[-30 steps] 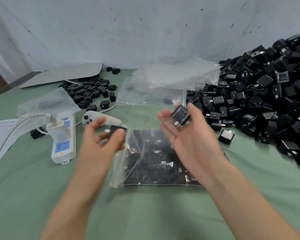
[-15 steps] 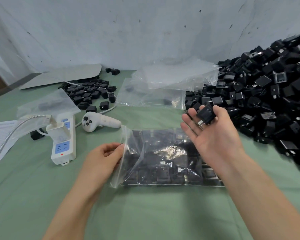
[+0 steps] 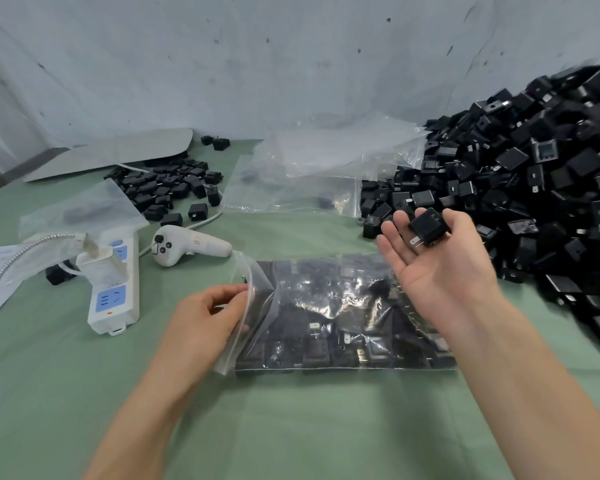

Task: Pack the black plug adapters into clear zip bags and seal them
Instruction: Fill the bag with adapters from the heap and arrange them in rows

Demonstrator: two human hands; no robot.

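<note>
A clear zip bag [image 3: 326,327] lies flat on the green cloth, filled with several black plug adapters, its mouth open at the left. My left hand [image 3: 205,323] pinches the left edge of that mouth. Palm up above the bag's right end, my right hand [image 3: 437,271] holds one black plug adapter [image 3: 428,226] between thumb and fingers, metal prongs pointing left. A big heap of loose adapters [image 3: 541,188] rises just right of that hand.
Empty clear bags [image 3: 312,171] lie behind the filled one. A smaller adapter pile [image 3: 167,188] sits at the back left. A white power strip [image 3: 115,299] with a charger plugged in, a white controller [image 3: 187,245] and another bag [image 3: 80,209] occupy the left.
My left hand came down from mid-air to the bag's mouth and took hold of its edge. My right hand carried its adapter rightward, nearer the big heap.
</note>
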